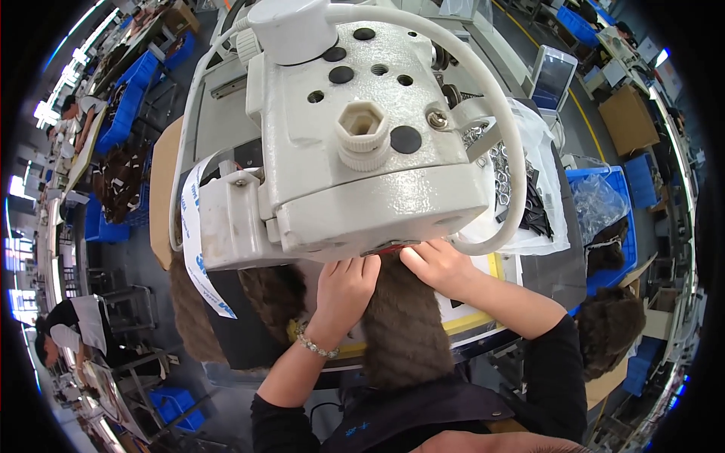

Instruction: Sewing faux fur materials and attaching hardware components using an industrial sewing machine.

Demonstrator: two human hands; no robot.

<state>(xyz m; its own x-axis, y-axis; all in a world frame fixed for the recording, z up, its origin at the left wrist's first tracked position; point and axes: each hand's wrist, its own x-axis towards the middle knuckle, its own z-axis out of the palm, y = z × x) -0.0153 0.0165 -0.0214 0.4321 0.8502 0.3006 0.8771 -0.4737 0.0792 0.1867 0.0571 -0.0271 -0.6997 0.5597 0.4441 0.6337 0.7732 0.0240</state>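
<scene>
My left hand (347, 291), a beaded bracelet at its wrist, has its fingers curled together against a brown fur strip (404, 325), tips partly hidden under a white sewing machine head (362, 196). My right hand (434, 264) grips the same strip from the other side, fingertips beside a small red part (389, 248) beneath the head. The strip runs down to my dark apron (423, 408). More brown fur (272, 298) lies left of my hands, near a hanging white printed tape (208, 279). A yellow-edged plate (472, 321) shows under my right arm.
Metal hardware on white plastic (544, 211) lies right of the machine, near a screen (551, 75). A blue bin (619, 264) and fur pile (608, 332) stand farther right. Co-workers (79, 109) sit at benches along the left, among blue bins (132, 98) and chairs.
</scene>
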